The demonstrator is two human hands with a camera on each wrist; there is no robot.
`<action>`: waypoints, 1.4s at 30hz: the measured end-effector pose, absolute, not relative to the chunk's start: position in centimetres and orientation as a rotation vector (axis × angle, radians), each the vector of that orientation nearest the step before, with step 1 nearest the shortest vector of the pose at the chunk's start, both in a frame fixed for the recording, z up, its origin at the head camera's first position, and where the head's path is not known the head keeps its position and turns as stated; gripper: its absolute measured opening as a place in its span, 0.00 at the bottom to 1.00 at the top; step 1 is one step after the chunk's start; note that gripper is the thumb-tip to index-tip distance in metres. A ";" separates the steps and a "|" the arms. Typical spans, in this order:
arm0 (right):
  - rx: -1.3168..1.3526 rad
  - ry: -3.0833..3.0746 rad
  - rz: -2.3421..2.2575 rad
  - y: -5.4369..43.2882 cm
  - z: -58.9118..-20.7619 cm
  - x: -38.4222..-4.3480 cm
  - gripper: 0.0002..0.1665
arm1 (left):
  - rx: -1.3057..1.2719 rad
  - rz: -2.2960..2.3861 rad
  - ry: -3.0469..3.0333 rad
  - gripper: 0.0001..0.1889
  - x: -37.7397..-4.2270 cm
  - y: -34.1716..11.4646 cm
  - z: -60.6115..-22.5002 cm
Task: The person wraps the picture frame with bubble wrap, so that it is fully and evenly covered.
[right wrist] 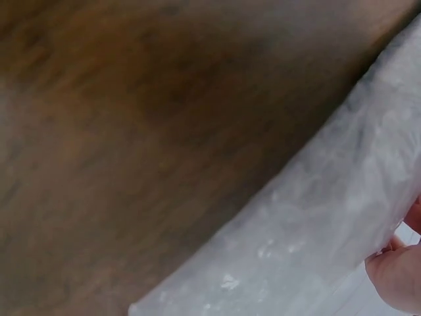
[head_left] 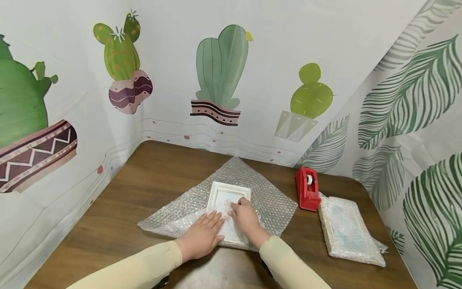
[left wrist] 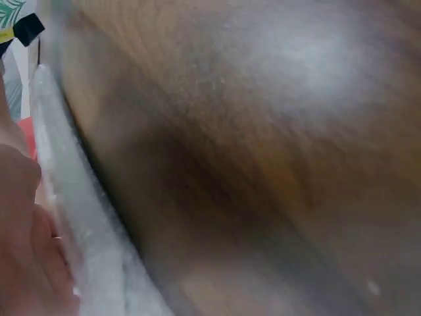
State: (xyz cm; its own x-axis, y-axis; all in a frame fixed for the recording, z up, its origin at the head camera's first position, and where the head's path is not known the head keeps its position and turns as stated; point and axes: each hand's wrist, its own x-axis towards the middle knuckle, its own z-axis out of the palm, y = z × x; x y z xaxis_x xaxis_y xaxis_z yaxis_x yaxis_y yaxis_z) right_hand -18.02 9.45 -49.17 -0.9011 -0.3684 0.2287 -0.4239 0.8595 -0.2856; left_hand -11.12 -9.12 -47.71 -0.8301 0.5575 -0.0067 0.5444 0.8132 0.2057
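Note:
A white picture frame [head_left: 231, 185] lies on a sheet of bubble wrap [head_left: 265, 188] spread cornerwise on the table. The sheet's near corner is folded up over the lower part of the frame. My left hand [head_left: 203, 237] rests with straight fingers on this folded part, at the frame's lower left. On the right, my right hand [head_left: 249, 220] has curled fingers and pinches the flap's tip above the middle of the frame. The left wrist view shows the wrapped edge [left wrist: 85, 217] beside the hand; the right wrist view shows the wrap [right wrist: 316, 230] near the fingers [right wrist: 398, 276].
A red tape dispenser [head_left: 308, 192] stands right of the sheet. Beyond it lies a flat package [head_left: 348, 233] done up in bubble wrap. The brown wooden table [head_left: 119, 192] ends at a cloth backdrop [head_left: 267, 80] printed with cacti and leaves.

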 end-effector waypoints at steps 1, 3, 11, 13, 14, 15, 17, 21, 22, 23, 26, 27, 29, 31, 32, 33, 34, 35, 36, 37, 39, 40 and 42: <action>0.636 -2.866 0.458 9.4 -49.2 -17.9 0.21 | 0.880 0.290 2.933 0.30 -11.2 -8.8 -47.8; 0.684 -2.872 0.382 9.4 -49.1 -17.7 0.22 | 0.856 0.285 2.928 0.32 -11.4 -8.4 -48.0; 0.782 -2.956 0.491 10.8 -47.7 -19.5 0.21 | 0.802 0.335 2.849 0.35 -11.6 -8.0 -47.8; 0.710 -2.980 0.694 11.9 -47.5 -21.4 0.23 | 0.806 0.337 2.821 0.36 -11.7 -8.0 -47.6; 0.652 -2.993 0.786 12.5 -47.5 -22.4 0.24 | 0.807 0.342 2.809 0.36 -11.7 -7.9 -47.5; 0.578 -3.022 0.867 13.2 -47.4 -23.5 0.27 | 0.806 0.334 2.800 0.36 -11.8 -7.9 -47.3; 0.459 -3.073 0.965 14.5 -47.5 -25.6 0.31 | 0.796 0.331 2.784 0.36 -11.9 -8.0 -47.1; 0.319 -3.178 1.032 16.4 -47.6 -28.8 0.35 | 0.775 0.314 2.773 0.36 -12.0 -7.9 -46.9; 0.299 -3.201 1.026 16.7 -47.7 -29.3 0.36 | 0.778 0.318 2.770 0.36 -12.1 -7.9 -46.9; 0.279 -3.224 1.014 17.0 -47.8 -29.7 0.36 | 0.784 0.314 2.768 0.36 -12.1 -7.8 -46.9; 0.221 -3.271 1.000 17.5 -47.8 -30.4 0.37 | 0.801 0.315 2.755 0.36 -12.2 -7.5 -47.0; 0.204 -3.276 1.002 17.5 -47.8 -30.5 0.37 | 0.801 0.306 2.757 0.36 -12.1 -7.5 -46.9; 0.177 -3.274 1.019 17.3 -47.7 -30.6 0.38 | 0.792 0.301 2.755 0.37 -12.1 -7.3 -46.9; 0.147 -3.259 1.043 17.1 -47.7 -30.7 0.39 | 0.780 0.293 2.754 0.37 -12.0 -7.3 -46.9; 0.137 -3.255 1.038 17.0 -47.7 -30.8 0.40 | 0.770 0.282 2.759 0.37 -12.0 -7.3 -46.9; 0.126 -3.258 1.025 17.0 -47.7 -30.8 0.40 | 0.765 0.278 2.762 0.37 -12.0 -7.3 -46.9; 0.111 -3.264 1.010 17.0 -47.8 -30.9 0.41 | 0.762 0.281 2.763 0.37 -12.0 -7.3 -46.8; 0.092 -3.261 1.000 17.0 -47.8 -30.9 0.41 | 0.761 0.279 2.764 0.37 -11.9 -7.3 -46.8; 0.085 -3.258 0.977 17.0 -47.9 -31.0 0.41 | 0.762 0.279 2.765 0.37 -11.9 -7.2 -46.7; 0.085 -3.245 0.974 17.1 -47.9 -31.0 0.41 | 0.765 0.275 2.767 0.37 -11.9 -7.2 -46.8; 0.099 -3.198 0.994 17.0 -48.0 -31.0 0.39 | 0.771 0.263 2.775 0.37 -12.0 -7.3 -47.0; 0.104 -3.165 1.016 16.9 -47.9 -31.0 0.38 | 0.772 0.260 2.775 0.37 -12.0 -7.3 -47.0; 0.128 -3.117 1.067 16.5 -47.5 -30.9 0.37 | 0.774 0.245 2.782 0.37 -12.0 -7.5 -47.2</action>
State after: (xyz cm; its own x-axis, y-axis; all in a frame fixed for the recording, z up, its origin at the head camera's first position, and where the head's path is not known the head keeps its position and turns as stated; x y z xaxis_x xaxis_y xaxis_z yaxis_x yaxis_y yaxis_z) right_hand -30.94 16.54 -47.51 -0.9849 -0.1232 -0.1216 -0.0229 0.7890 -0.6140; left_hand -11.96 -7.45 -47.20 -0.8298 0.5257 -0.1874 0.4849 0.8453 0.2243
